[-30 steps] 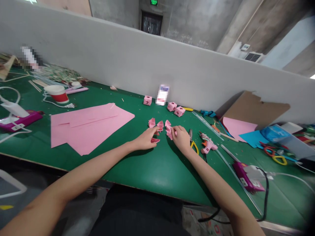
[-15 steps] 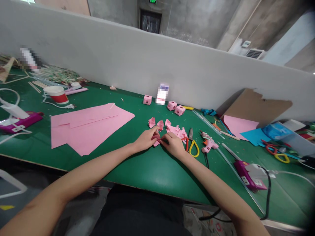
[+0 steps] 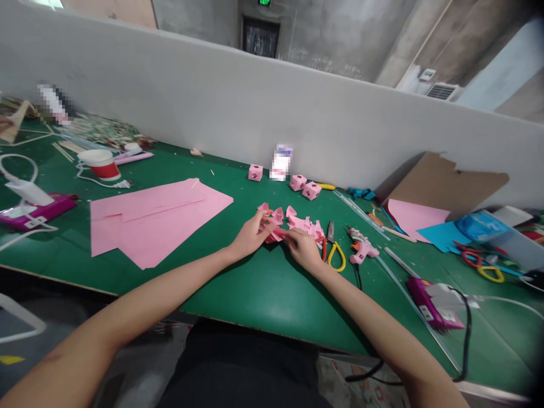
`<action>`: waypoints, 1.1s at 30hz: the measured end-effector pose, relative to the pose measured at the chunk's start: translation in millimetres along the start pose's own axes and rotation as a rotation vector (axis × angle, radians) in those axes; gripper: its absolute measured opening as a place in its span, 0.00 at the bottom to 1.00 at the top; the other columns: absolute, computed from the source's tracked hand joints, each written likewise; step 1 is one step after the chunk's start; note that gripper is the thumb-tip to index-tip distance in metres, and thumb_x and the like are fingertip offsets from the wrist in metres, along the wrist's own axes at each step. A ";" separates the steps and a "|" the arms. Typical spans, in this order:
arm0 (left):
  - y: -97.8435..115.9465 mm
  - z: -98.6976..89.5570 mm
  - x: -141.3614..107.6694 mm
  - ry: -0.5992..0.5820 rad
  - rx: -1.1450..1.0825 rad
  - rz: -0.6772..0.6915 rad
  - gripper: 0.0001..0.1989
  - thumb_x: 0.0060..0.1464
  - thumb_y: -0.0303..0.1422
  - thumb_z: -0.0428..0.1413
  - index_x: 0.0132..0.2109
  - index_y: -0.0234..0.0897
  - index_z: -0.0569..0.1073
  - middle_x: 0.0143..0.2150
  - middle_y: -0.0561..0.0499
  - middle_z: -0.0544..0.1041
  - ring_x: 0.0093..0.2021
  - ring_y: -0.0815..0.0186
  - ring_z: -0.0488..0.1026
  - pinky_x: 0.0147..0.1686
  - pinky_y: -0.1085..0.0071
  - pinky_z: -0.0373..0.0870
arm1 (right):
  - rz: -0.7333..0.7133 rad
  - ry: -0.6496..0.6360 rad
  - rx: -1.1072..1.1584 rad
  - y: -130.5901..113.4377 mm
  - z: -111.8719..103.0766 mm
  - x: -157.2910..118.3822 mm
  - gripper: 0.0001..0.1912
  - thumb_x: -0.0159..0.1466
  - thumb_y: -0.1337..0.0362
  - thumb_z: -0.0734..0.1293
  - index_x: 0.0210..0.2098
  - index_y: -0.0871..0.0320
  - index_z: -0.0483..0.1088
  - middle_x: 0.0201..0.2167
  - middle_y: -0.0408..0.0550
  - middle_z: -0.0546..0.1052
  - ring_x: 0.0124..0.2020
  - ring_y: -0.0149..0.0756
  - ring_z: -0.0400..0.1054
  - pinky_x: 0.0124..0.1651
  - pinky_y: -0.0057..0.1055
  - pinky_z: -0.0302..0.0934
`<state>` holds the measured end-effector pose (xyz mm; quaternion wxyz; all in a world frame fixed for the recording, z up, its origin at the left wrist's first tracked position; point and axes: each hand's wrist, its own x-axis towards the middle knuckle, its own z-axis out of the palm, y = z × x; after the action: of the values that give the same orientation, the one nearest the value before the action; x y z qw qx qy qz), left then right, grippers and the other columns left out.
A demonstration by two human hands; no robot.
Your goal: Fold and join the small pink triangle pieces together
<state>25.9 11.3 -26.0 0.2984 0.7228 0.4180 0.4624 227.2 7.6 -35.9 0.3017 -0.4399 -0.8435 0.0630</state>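
Between my two hands is a small folded piece of pink paper [image 3: 275,234], partly covered by fingers. My left hand [image 3: 254,231] grips its left side, and my right hand [image 3: 300,243] pinches its right end. Just beyond the fingers lie small curled pink paper shapes [image 3: 290,212]. A heap of pink paper scraps [image 3: 312,228] sits beside my right hand. Scissors with yellow and red handles [image 3: 335,255] rest to the right of it, then a pink glue gun [image 3: 363,250]. Farther back stand folded pink paper cubes [image 3: 311,191] with cut-out holes.
Large pink sheets [image 3: 157,221] lie to the left. A paper cup [image 3: 100,164] and a purple power strip [image 3: 46,212] are farther left. At right are another purple power strip [image 3: 431,303], clear rods, a second pair of scissors [image 3: 488,272] and cardboard [image 3: 450,181]. A low grey partition [image 3: 191,102] runs behind.
My hands have drawn slightly apart, the left one shifting a little left and the right one right. More of the pink paper piece shows between the fingers.
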 end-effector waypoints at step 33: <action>-16.3 -1.3 5.6 -0.030 0.094 0.049 0.23 0.49 0.20 0.51 0.53 0.37 0.65 0.45 0.46 0.76 0.41 0.64 0.76 0.45 0.64 0.73 | 0.120 0.098 0.124 3.6 2.7 2.4 0.11 0.65 0.62 0.60 0.40 0.58 0.72 0.34 0.50 0.78 0.32 0.38 0.72 0.36 0.32 0.64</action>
<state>20.6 24.0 -36.5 0.2589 0.7528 0.4171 0.4386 227.1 12.1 -38.3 0.3649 -0.4729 -0.7942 0.1113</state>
